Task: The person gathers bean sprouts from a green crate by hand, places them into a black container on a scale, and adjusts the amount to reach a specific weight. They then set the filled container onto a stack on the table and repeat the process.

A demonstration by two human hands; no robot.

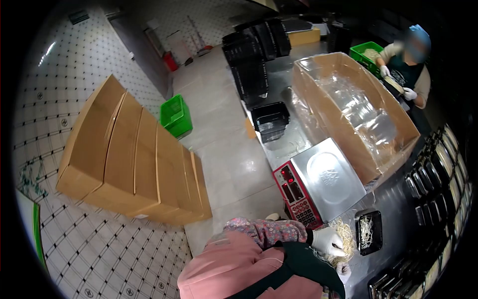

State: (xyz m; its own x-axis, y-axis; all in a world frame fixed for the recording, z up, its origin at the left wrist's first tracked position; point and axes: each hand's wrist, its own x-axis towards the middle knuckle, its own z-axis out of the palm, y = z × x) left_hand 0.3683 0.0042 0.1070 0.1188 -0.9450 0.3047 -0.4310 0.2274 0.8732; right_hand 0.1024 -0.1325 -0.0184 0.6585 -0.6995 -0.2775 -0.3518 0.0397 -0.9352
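My left hand [327, 241], in a white glove, is at the pile of thin pale strands [344, 237] on the metal table, its fingers curled in against the strands. My right hand [343, 271], also gloved, is close to the pile's lower end; the apron partly covers it and its fingers are too small to make out. Just beyond the pile lies a black tray [377, 243] holding a small bundle of the same strands. Above my left hand in the view sits a weighing scale [328, 179] with a red keypad and lit red digits.
A large cardboard box [318, 94] lined with clear plastic stands behind the scale. Stacked black trays [249, 65] and filled trays [433, 199] flank it. A co-worker [408, 70] holds a tray beside a green crate [366, 50]. Cartons [134, 159] stand on the floor.
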